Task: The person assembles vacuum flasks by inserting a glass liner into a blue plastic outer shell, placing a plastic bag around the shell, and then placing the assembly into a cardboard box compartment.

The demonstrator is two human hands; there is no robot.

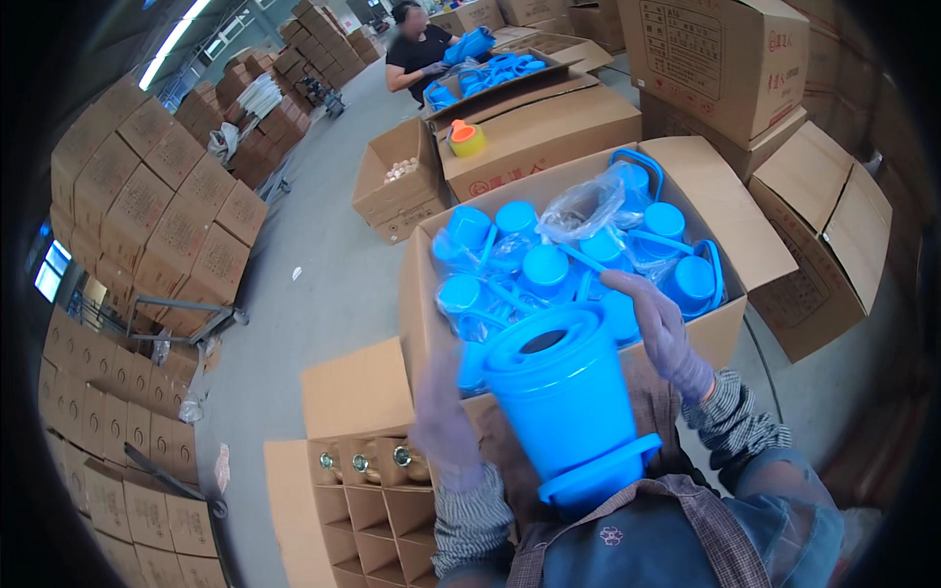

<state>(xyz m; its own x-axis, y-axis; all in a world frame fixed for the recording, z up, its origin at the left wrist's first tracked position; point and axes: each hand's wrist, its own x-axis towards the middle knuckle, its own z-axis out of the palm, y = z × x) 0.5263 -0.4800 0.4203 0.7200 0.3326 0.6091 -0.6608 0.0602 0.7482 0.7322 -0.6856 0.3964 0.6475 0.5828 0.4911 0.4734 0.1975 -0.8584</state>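
blue bucket (564,402) rests against the person's clothes (676,539), by the near edge of the open box (723,341). right hand (667,338) stands beside it, fingers stretched straight; the left hand (443,421) is too blurred to tell. with no firm grip showing, it could topple if the person leaned.

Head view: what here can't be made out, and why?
All in the head view:
- Left hand: smeared by motion blur, so finger shape and any contact are unclear.
- Inside of the blue container: only a dark opening shows.
- Floor of the large open carton: hidden under blue containers and plastic bags.
- Divided carton: its near end is cut off by the lower edge.
- Pale pieces in the far carton: too small to identify.
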